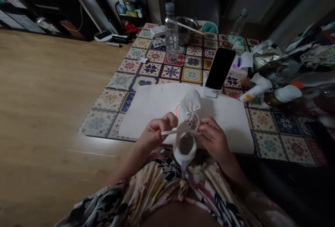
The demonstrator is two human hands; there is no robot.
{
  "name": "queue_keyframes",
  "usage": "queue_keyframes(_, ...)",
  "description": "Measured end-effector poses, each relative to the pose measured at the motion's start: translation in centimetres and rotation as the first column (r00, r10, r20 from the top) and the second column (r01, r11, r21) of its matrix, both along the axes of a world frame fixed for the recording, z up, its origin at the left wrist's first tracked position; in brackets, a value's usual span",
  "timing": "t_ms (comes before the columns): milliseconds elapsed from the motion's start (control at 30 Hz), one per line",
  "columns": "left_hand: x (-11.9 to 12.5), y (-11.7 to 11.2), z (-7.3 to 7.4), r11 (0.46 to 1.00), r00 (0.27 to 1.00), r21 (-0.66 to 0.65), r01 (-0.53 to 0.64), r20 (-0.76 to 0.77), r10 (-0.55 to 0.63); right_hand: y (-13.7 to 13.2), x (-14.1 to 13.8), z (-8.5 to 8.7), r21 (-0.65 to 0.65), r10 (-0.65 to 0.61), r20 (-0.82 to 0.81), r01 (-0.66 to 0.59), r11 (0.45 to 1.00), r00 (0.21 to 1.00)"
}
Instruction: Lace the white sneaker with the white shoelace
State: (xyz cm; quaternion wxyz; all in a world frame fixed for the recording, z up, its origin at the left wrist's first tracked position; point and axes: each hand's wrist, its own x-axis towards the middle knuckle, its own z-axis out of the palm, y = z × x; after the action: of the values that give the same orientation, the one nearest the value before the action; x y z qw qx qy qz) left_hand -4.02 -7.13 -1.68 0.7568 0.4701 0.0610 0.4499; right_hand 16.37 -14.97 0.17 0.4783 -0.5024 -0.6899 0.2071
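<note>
A small white shoe with white laces lies on a white sheet, toe pointing away from me and its opening toward my lap. My left hand is closed in a pinch on one end of a white lace, which stretches flat across the shoe's opening. My right hand is closed on the other side of the lace at the shoe's right edge. Both hands rest just above my floral-print lap.
A patterned tile mat lies under the sheet on a wooden floor. A phone stands propped behind the shoe. Farther back stand a clear water bottle, a metal bowl, and clutter of tubes and wrappers at right.
</note>
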Motion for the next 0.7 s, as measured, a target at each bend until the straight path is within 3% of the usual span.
queue_keyframes(100, -0.4, 0.1, 0.3, 0.999, 0.990, -0.014, -0.035, 0.136, 0.037, -0.3, 0.2, 0.0, -0.024, 0.015, -0.213, -0.021, 1.000, 0.977)
queue_keyframes(167, -0.9, 0.3, 0.3, 0.993, 0.983, 0.011, -0.118, 0.140, 0.115, -0.5, 0.4, 0.3, -0.010, -0.031, -0.369, 0.030, 1.000, 0.929)
queue_keyframes(267, -2.0, 0.4, -0.1, 0.957, 0.961, 0.115, -0.265, -0.046, 0.271, -0.8, 0.9, 1.0, 0.013, -0.115, -0.617, 0.156, 0.988, 0.779)
queue_keyframes(333, -2.9, 0.5, -0.4, 0.942, 0.933, 0.145, -0.303, -0.156, 0.324, -0.9, 1.5, 1.5, 0.001, -0.146, -0.722, 0.213, 0.977, 0.676)
queue_keyframes(400, -3.5, 0.6, -0.4, 0.959, 0.951, 0.104, -0.262, -0.141, 0.275, -0.9, 2.0, 1.8, -0.034, -0.191, -0.786, 0.266, 0.963, 0.588)
queue_keyframes(500, -3.3, 0.5, 0.7, 0.992, 0.991, 0.087, -0.089, -0.089, 0.096, -1.1, 2.1, 1.5, -0.094, -0.259, -0.823, 0.329, 0.940, 0.506)
queue_keyframes(567, -2.6, 0.2, 1.9, 0.994, 0.972, 0.103, 0.045, -0.232, -0.020, -1.3, 1.5, 0.9, -0.091, -0.298, -0.771, 0.365, 0.927, 0.563)
queue_keyframes(633, -1.4, -0.4, 2.9, 0.989, 0.907, 0.021, 0.143, -0.403, -0.123, -1.6, 0.6, 0.4, -0.045, -0.324, -0.592, 0.371, 0.927, 0.738)
queue_keyframes(700, -0.1, -1.1, 3.3, 0.984, 0.884, -0.096, 0.150, -0.432, -0.177, -1.9, -0.3, 0.2, 0.051, -0.254, -0.296, 0.281, 0.958, 0.921)
